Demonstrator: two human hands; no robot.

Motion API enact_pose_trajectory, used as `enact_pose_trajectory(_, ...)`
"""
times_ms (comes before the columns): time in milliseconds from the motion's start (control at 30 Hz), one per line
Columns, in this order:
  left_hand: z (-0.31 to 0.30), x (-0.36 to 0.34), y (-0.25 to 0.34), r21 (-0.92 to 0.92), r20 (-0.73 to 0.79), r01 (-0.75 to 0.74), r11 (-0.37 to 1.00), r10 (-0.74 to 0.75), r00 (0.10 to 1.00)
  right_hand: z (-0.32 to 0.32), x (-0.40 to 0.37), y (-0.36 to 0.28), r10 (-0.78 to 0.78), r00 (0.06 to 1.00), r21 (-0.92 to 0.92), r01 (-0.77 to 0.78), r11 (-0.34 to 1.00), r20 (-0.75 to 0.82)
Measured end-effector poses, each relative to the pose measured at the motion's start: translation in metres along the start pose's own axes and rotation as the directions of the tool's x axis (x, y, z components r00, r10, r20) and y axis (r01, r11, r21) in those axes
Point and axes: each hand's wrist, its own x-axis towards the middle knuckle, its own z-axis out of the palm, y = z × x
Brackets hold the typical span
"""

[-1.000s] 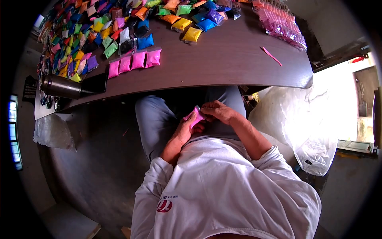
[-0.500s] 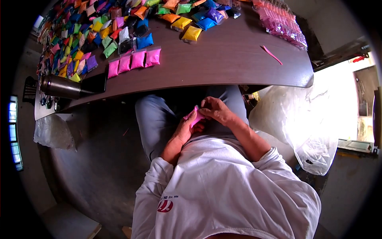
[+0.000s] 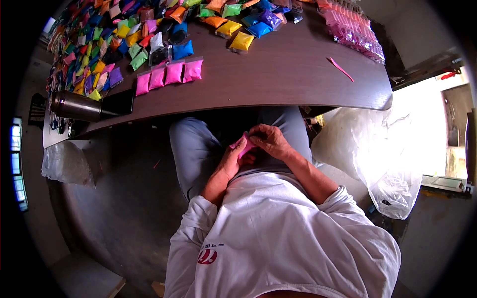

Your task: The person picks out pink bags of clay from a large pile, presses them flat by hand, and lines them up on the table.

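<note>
Over my lap, my left hand (image 3: 231, 160) wraps round a small bright pink packet (image 3: 245, 145), thumb lying on top of it. My right hand (image 3: 271, 139) is closed at the packet's upper edge, thumb and fingers pinched together there. Fingers cover much of the packet, so its edge is hard to make out. On the table (image 3: 278, 82) in front, several filled pink packets (image 3: 173, 73) lie side by side in a row.
Many colourful packets (image 3: 89, 59) cover the table's left and back. A metal flask (image 3: 75, 106) lies beside a dark flat object (image 3: 118, 103). Pink packs (image 3: 350, 30) are stacked at the back right, near a thin pink strip (image 3: 341, 69). A plastic bag (image 3: 392, 184) hangs right.
My right hand has shifted very slightly down along the packet's edge. The left hand keeps its hold, and the things on the table stay put.
</note>
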Motion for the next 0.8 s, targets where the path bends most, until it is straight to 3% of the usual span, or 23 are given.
enact_pose_trajectory(367,-0.001,0.001,-0.002,0.028,-0.036,0.008,1.0,-0.007,0.999,0.003,0.0,0.005,-0.115,0.993,-0.249,0.108,0.962,-0.013)
enact_pose_trajectory(600,0.002,0.0,0.0,0.022,-0.043,0.007,1.0,-0.006,0.999,0.008,-0.002,-0.006,-0.121,0.991,-0.322,0.094,0.942,-0.065)
enact_pose_trajectory(667,0.001,0.001,-0.001,0.021,-0.048,0.009,1.0,-0.008,0.999,0.008,-0.002,-0.007,-0.313,0.948,-0.597,0.224,0.77,-0.049)
enact_pose_trajectory(800,-0.003,0.002,-0.003,0.02,-0.047,0.023,1.0,-0.022,0.999,0.009,-0.004,-0.01,-0.333,0.942,-0.629,0.228,0.743,-0.051)
